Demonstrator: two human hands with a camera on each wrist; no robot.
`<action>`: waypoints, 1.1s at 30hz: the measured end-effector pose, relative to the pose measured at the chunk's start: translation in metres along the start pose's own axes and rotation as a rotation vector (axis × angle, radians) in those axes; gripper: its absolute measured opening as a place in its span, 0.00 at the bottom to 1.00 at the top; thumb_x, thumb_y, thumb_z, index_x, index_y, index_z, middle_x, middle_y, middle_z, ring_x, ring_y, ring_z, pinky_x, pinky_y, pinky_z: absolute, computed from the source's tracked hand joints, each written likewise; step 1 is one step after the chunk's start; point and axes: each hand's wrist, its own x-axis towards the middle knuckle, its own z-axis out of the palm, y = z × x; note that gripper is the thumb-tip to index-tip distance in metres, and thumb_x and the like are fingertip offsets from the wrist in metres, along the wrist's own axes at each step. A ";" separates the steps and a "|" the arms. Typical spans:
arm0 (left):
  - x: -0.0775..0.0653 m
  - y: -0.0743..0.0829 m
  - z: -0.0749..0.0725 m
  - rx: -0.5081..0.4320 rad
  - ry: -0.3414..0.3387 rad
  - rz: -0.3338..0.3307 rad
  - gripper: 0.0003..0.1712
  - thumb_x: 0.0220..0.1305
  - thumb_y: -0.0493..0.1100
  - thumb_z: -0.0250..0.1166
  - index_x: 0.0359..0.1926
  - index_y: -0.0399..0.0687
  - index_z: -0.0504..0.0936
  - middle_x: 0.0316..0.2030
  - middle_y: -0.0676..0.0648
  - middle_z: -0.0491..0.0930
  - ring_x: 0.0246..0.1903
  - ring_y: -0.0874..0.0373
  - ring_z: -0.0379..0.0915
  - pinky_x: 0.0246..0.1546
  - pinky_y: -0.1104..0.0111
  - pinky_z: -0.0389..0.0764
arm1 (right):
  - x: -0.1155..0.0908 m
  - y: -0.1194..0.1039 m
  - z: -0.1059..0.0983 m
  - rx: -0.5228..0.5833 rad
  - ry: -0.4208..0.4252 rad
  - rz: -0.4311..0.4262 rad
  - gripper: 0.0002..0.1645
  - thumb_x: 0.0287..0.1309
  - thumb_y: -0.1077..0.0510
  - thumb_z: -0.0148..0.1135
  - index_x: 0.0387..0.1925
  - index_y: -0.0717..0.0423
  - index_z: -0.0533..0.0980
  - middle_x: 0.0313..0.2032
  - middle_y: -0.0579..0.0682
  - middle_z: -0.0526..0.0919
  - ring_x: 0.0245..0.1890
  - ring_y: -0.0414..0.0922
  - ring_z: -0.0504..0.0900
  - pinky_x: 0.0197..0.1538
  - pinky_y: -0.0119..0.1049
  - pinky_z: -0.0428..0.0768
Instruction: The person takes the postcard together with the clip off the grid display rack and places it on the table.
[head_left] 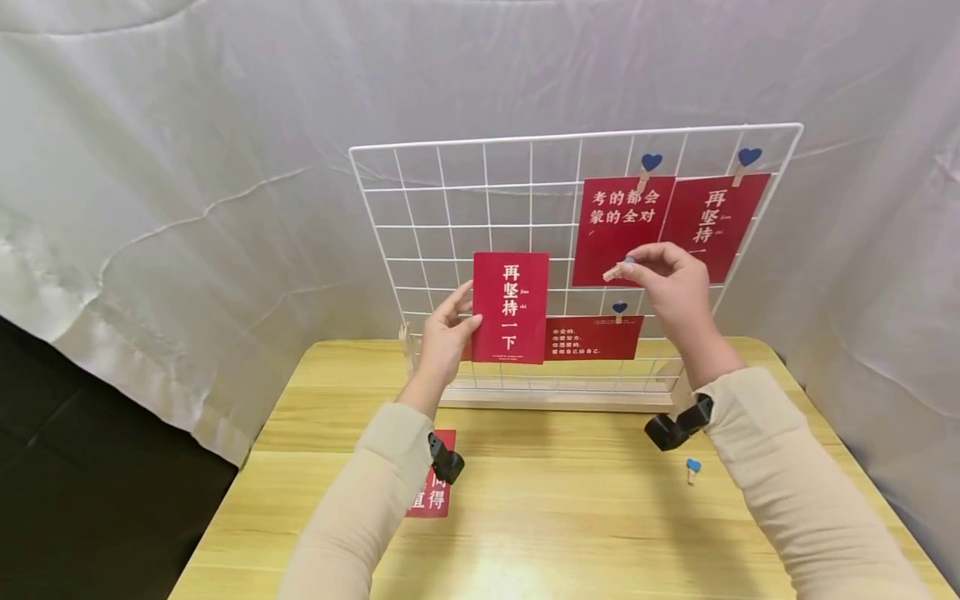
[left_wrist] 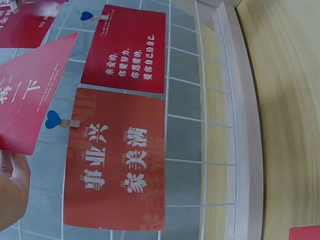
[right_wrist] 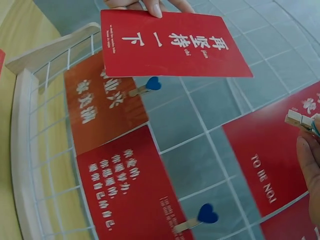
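Closest to the camera are two cream sleeves (head_left: 810, 492), each with a little black camera (head_left: 447, 462) at the wrist. The left hand (head_left: 444, 337) is pinching a red card (head_left: 510, 308) by its left edge, keeping it upright in front of the white wire grid (head_left: 577, 137), a bit left of the middle. The right hand (head_left: 678, 292) has a small wooden clip (head_left: 617, 271) pinched in its fingertips, over in front of the upper cards (head_left: 618, 237) on the right. Those two hang side by side, each with a blue heart clip (head_left: 652, 162). Lower down, a wide red card (head_left: 592, 337) and an orange-red card (left_wrist: 115, 165) to its left are clipped up too. On the surface (head_left: 525, 533): a loose card (head_left: 433, 500) near left, half hidden by a sleeve, and a loose heart clip (head_left: 692, 468) near right.
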 end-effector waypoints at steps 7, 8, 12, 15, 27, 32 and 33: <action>-0.007 -0.007 -0.003 -0.002 -0.005 -0.010 0.29 0.55 0.27 0.54 0.57 0.51 0.67 0.40 0.44 0.73 0.37 0.55 0.69 0.30 0.64 0.78 | -0.008 0.016 -0.002 0.173 -0.006 -0.014 0.08 0.47 0.64 0.61 0.32 0.62 0.75 0.28 0.46 0.78 0.30 0.38 0.77 0.37 0.22 0.74; -0.008 -0.009 -0.004 0.001 -0.003 -0.012 0.29 0.55 0.27 0.55 0.57 0.51 0.67 0.40 0.44 0.73 0.36 0.55 0.69 0.30 0.65 0.78 | -0.009 0.019 -0.002 0.186 -0.007 -0.015 0.08 0.47 0.65 0.61 0.32 0.63 0.75 0.28 0.46 0.78 0.29 0.38 0.77 0.37 0.22 0.74; -0.011 -0.014 -0.006 0.017 0.001 -0.016 0.28 0.54 0.27 0.55 0.56 0.51 0.69 0.38 0.46 0.72 0.36 0.57 0.68 0.32 0.68 0.77 | -0.016 0.027 -0.005 0.178 -0.007 -0.008 0.09 0.48 0.64 0.60 0.33 0.65 0.74 0.28 0.45 0.77 0.29 0.37 0.77 0.38 0.21 0.73; -0.014 -0.019 -0.008 0.013 -0.002 -0.022 0.28 0.54 0.27 0.55 0.56 0.51 0.69 0.38 0.46 0.73 0.36 0.57 0.68 0.34 0.68 0.77 | -0.022 0.033 -0.008 0.161 -0.015 0.003 0.10 0.48 0.64 0.60 0.34 0.65 0.74 0.29 0.45 0.77 0.30 0.36 0.76 0.38 0.20 0.73; -0.028 -0.038 -0.017 0.015 0.013 -0.038 0.28 0.53 0.26 0.56 0.55 0.47 0.69 0.35 0.48 0.73 0.33 0.59 0.66 0.32 0.70 0.77 | -0.046 0.063 -0.026 0.173 -0.013 0.036 0.08 0.47 0.67 0.59 0.33 0.65 0.75 0.28 0.42 0.76 0.28 0.33 0.76 0.35 0.19 0.73; -0.036 -0.046 -0.022 0.005 0.023 -0.072 0.28 0.54 0.27 0.55 0.56 0.49 0.69 0.37 0.46 0.73 0.33 0.57 0.69 0.33 0.68 0.77 | -0.041 0.122 -0.044 0.178 -0.046 0.062 0.11 0.46 0.63 0.62 0.34 0.63 0.76 0.32 0.47 0.74 0.31 0.37 0.77 0.37 0.24 0.75; -0.037 -0.048 -0.023 0.007 0.025 -0.079 0.27 0.54 0.27 0.55 0.56 0.50 0.69 0.38 0.45 0.73 0.34 0.57 0.70 0.34 0.67 0.77 | -0.039 0.136 -0.049 0.192 -0.055 0.069 0.12 0.46 0.62 0.62 0.35 0.63 0.76 0.33 0.49 0.75 0.31 0.39 0.77 0.37 0.26 0.75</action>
